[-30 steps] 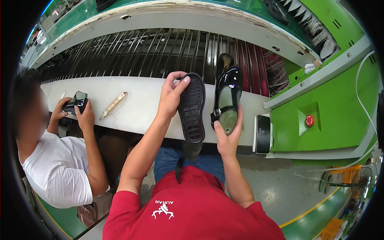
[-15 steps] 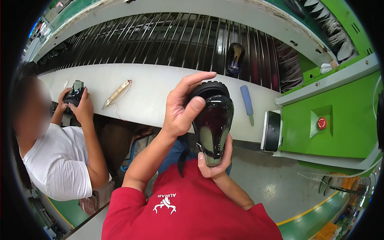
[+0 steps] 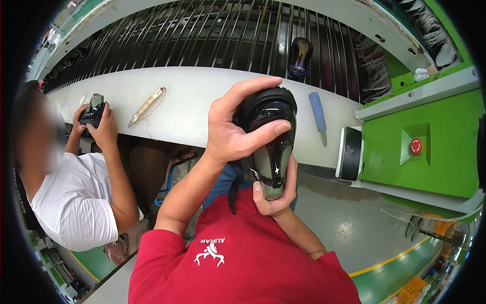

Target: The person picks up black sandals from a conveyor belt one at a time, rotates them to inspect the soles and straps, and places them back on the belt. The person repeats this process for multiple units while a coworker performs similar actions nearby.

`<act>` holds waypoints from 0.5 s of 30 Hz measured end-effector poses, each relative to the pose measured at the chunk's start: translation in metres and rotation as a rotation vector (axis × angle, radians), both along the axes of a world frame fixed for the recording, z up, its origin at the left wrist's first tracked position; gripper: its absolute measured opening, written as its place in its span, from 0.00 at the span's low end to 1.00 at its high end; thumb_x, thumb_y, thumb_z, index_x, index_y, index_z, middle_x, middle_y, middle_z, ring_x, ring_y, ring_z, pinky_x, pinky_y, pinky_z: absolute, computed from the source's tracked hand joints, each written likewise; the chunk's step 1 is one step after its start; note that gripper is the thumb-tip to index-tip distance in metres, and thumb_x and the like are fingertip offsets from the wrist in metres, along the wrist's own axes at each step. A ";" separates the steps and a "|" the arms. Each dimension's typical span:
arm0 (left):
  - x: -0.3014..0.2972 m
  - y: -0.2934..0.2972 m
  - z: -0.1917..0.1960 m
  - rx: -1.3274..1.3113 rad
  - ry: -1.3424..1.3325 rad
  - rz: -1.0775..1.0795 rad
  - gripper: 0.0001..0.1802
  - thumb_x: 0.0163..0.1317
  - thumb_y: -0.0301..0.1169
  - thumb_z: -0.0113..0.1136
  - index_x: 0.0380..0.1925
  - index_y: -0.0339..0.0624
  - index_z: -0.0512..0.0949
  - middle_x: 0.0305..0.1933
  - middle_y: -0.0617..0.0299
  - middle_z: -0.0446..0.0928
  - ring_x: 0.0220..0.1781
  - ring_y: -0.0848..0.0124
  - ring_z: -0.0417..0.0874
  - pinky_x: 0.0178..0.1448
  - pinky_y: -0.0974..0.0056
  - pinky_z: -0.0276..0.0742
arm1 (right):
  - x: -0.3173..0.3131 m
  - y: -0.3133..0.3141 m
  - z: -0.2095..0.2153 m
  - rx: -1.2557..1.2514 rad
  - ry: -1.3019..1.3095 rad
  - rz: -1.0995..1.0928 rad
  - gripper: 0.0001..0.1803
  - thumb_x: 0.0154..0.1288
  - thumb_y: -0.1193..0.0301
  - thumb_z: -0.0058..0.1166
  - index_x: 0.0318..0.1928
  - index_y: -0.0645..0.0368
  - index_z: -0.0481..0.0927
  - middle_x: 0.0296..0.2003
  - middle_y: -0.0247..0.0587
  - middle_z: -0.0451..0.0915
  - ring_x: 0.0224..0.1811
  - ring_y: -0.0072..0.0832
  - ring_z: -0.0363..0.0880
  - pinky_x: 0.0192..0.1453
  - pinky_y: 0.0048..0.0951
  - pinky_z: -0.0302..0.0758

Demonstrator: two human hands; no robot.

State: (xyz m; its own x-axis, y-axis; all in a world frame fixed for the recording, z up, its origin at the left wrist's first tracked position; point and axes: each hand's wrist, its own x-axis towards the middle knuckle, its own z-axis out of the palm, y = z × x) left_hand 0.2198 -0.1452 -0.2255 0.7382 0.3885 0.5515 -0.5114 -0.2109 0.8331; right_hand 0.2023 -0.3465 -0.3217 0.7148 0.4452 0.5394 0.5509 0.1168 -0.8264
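A glossy black strapped shoe [image 3: 276, 112] on a grey-green shoe last [image 3: 272, 191] is held up in front of my chest, over the bench's near edge. My left hand [image 3: 230, 124] wraps round the toe end, its thumb lying across the shiny upper and its fingers against the dark ridged sole. Lower down, my right hand [image 3: 277, 202] grips the heel end, with a thumb on one side and fingers on the other. A small buckle shows on the strap near my right thumb. Most of the sole's underside is hidden.
A blue-handled knife [image 3: 317, 111] and a cream-wrapped tool [image 3: 147, 107] with thread lie on the white bench [image 3: 187, 96]. Another shoe [image 3: 300, 58] sits on the metal rollers [image 3: 243, 38]. A phone [image 3: 349, 153] leans by the green machine [image 3: 390, 162]. At left, a co-worker [image 3: 76, 207] holds a similar shoe.
My left thumb has slid further across the shoe's upper. The shoe's toe end has tilted, and the view has shifted slightly. My right hand keeps its grip on the heel end.
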 end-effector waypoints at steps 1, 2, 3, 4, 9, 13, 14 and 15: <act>-0.001 0.000 0.000 -0.007 0.029 -0.004 0.38 0.62 0.29 0.85 0.70 0.28 0.80 0.60 0.48 0.89 0.59 0.65 0.92 0.67 0.61 0.87 | 0.000 0.000 0.000 -0.001 0.008 0.005 0.56 0.61 0.72 0.66 0.85 0.80 0.54 0.73 0.62 0.70 0.75 0.49 0.75 0.79 0.45 0.73; -0.001 0.000 0.001 -0.003 0.027 -0.001 0.38 0.62 0.29 0.85 0.70 0.28 0.80 0.60 0.48 0.89 0.59 0.65 0.92 0.67 0.61 0.87 | 0.001 0.000 0.001 -0.002 0.016 0.010 0.56 0.61 0.72 0.66 0.85 0.80 0.54 0.73 0.63 0.70 0.75 0.49 0.75 0.79 0.45 0.73; -0.001 0.000 0.001 0.001 0.026 0.001 0.38 0.62 0.29 0.85 0.70 0.28 0.80 0.60 0.48 0.89 0.59 0.65 0.92 0.67 0.61 0.87 | 0.001 0.000 0.001 -0.003 0.010 0.011 0.55 0.61 0.72 0.66 0.85 0.80 0.54 0.73 0.63 0.70 0.75 0.49 0.75 0.79 0.45 0.73; -0.001 0.000 0.001 0.005 0.024 0.003 0.38 0.62 0.29 0.85 0.71 0.28 0.80 0.60 0.48 0.89 0.59 0.65 0.92 0.68 0.61 0.87 | 0.001 -0.001 0.001 -0.005 0.004 0.012 0.55 0.61 0.72 0.66 0.85 0.80 0.55 0.73 0.63 0.70 0.75 0.50 0.75 0.79 0.45 0.73; -0.002 -0.001 0.001 -0.018 0.029 -0.003 0.38 0.63 0.30 0.86 0.70 0.28 0.80 0.59 0.48 0.90 0.59 0.65 0.92 0.68 0.61 0.86 | 0.001 0.000 0.004 0.019 0.004 0.014 0.55 0.59 0.74 0.65 0.84 0.81 0.57 0.73 0.66 0.71 0.74 0.52 0.76 0.79 0.46 0.74; -0.002 -0.001 0.000 -0.028 0.026 -0.006 0.38 0.63 0.29 0.86 0.70 0.28 0.80 0.59 0.48 0.90 0.59 0.65 0.93 0.68 0.61 0.87 | 0.003 0.002 0.006 0.036 -0.017 -0.012 0.55 0.54 0.77 0.65 0.82 0.83 0.60 0.71 0.70 0.73 0.70 0.55 0.80 0.76 0.45 0.78; -0.002 -0.001 0.000 -0.032 0.026 -0.007 0.38 0.63 0.29 0.86 0.70 0.28 0.80 0.59 0.48 0.90 0.59 0.65 0.93 0.68 0.61 0.87 | 0.003 0.002 0.006 0.038 -0.016 -0.010 0.55 0.54 0.77 0.65 0.82 0.83 0.60 0.71 0.70 0.73 0.70 0.55 0.81 0.76 0.45 0.78; -0.001 -0.001 0.000 -0.036 0.027 -0.008 0.38 0.63 0.29 0.86 0.70 0.28 0.80 0.58 0.48 0.90 0.59 0.65 0.93 0.68 0.61 0.87 | 0.003 0.001 0.006 0.034 -0.017 -0.010 0.55 0.54 0.77 0.65 0.82 0.83 0.60 0.71 0.70 0.73 0.70 0.55 0.80 0.76 0.45 0.78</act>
State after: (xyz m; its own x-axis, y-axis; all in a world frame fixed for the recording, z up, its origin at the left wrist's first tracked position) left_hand 0.2183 -0.1462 -0.2255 0.7559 0.4013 0.5173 -0.4902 -0.1768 0.8535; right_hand 0.2049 -0.3450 -0.3153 0.7095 0.4195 0.5662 0.5660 0.1395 -0.8125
